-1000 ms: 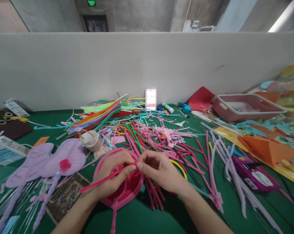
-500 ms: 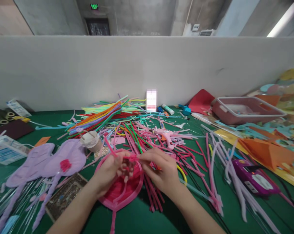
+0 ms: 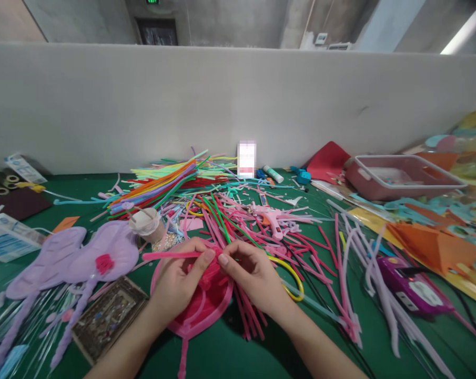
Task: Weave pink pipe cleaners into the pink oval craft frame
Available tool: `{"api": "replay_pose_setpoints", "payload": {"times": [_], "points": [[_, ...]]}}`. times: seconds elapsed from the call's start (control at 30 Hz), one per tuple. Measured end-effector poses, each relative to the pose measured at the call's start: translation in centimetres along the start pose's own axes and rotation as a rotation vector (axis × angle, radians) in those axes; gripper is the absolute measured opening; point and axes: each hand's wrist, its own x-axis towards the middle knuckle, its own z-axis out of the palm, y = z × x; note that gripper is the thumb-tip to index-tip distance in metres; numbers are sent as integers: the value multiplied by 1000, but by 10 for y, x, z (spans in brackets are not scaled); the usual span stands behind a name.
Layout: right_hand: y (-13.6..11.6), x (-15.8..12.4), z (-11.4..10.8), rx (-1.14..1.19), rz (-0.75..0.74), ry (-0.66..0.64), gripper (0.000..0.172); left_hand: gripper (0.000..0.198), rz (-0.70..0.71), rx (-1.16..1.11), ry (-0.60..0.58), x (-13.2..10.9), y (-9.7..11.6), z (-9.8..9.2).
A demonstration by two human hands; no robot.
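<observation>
My left hand (image 3: pixel 186 276) pinches a pink pipe cleaner (image 3: pixel 164 256), whose straight end sticks out to the left past my knuckles. My right hand (image 3: pixel 247 271) is closed on the same pipe cleaner, thumb and fingertips pressed close to those of the left. Between the fingertips the pink strand looks bunched or coiled, but its exact shape is partly covered. Below both hands lies a flat pink and red rounded piece (image 3: pixel 200 329) with a pink rim and a wrapped stem pointing toward me. My hands hide much of its upper part.
Loose pipe cleaners (image 3: pixel 159 184) pile up behind my hands. A pink glue gun (image 3: pixel 274 223) lies among them. To the left are lilac butterfly-like wands (image 3: pixel 121 247), a cup (image 3: pixel 147 225) and a shallow box (image 3: pixel 109 318). At right sit a purple device (image 3: pixel 413 289) and a pink bin (image 3: pixel 407 179).
My hands have drawn together at the fingertips. The pipe cleaner's free end has swung from pointing up-left to lying nearly level. The view has tilted slightly downward.
</observation>
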Motion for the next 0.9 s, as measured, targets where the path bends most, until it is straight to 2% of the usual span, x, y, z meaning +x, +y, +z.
{"api": "replay_pose_setpoints", "payload": {"times": [0.23,0.3,0.53,0.7,0.9], "points": [[9,-9,25,20,-84,242,26,27,-31,-96,227,-10,2,21],[10,-9,27,37,-81,272,27,27,-59,-101,263,-10,1,25],[7,4,2,21,-5,156,36,31,-226,-248,137,1,-10,18],[6,7,-2,27,-21,123,25,38,-227,-253,50,3,-10,15],[5,6,-4,100,11,215,25,50,-280,-368,97,0,-18,15]]}}
